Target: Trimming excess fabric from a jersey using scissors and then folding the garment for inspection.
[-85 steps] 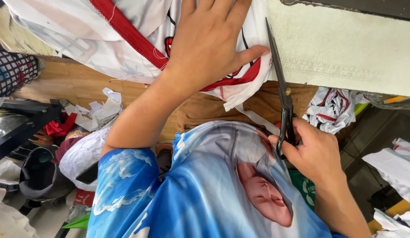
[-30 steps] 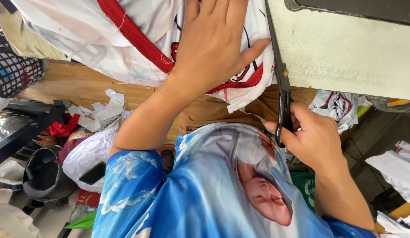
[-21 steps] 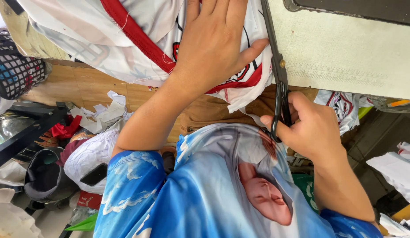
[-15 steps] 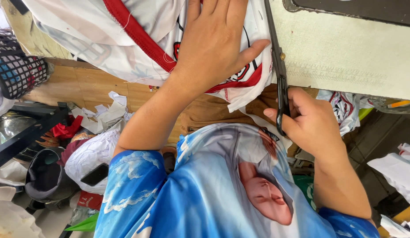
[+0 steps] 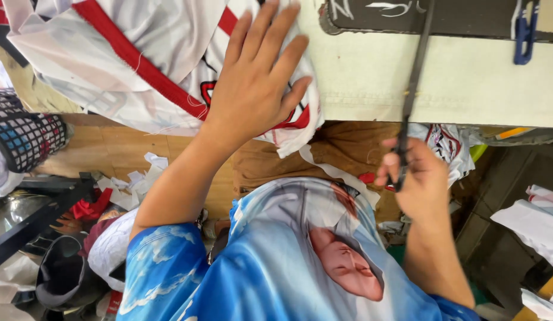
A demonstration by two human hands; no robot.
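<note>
My left hand (image 5: 252,89) lies flat, fingers spread, on a white garment with red stripes (image 5: 139,65) that hangs over the edge of the pale work table (image 5: 467,77). My right hand (image 5: 416,178) grips the handles of long dark scissors (image 5: 410,95), which point up across the table edge, to the right of the cloth. A narrow white strip (image 5: 330,169) dangles from the garment's lower corner between the two hands. I wear a blue printed shirt (image 5: 276,261).
A dark mesh basket (image 5: 26,137) stands at the left. White and red fabric scraps (image 5: 121,184) litter the wooden floor. More folded cloth (image 5: 538,220) lies at the right. A blue clip (image 5: 525,32) and a dark board (image 5: 467,15) sit at the table's top.
My right hand has swung the scissors away to the right, off the garment's edge. A cut white strip now hangs loose. My left hand stays pressed on the cloth.
</note>
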